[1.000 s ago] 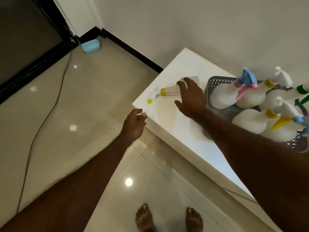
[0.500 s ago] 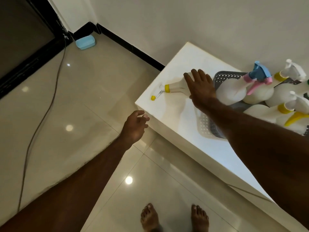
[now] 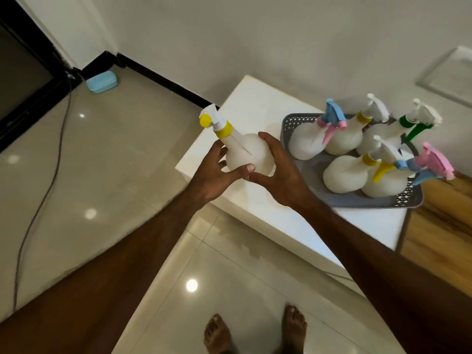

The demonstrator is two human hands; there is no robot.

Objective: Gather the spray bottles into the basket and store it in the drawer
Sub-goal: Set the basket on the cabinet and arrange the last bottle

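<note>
yellow-capped spray bottle (image 3: 249, 154): white, round, tilted, off the tabletop | grey basket (image 3: 291, 123): six bottles inside

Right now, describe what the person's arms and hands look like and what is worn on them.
Both forearms are bare as far as the frame shows: no sleeves or gloves. The left hand and the right hand show no rings, and neither wrist carries a watch or band. No markings stand out. The person's feet at the bottom edge are bare too.

The white cabinet top (image 3: 251, 108) lies bare left of the grey basket (image 3: 288, 123). Inside, five spray bottles (image 3: 305, 144) crowd the far and right parts; its near-left corner stays free
</note>
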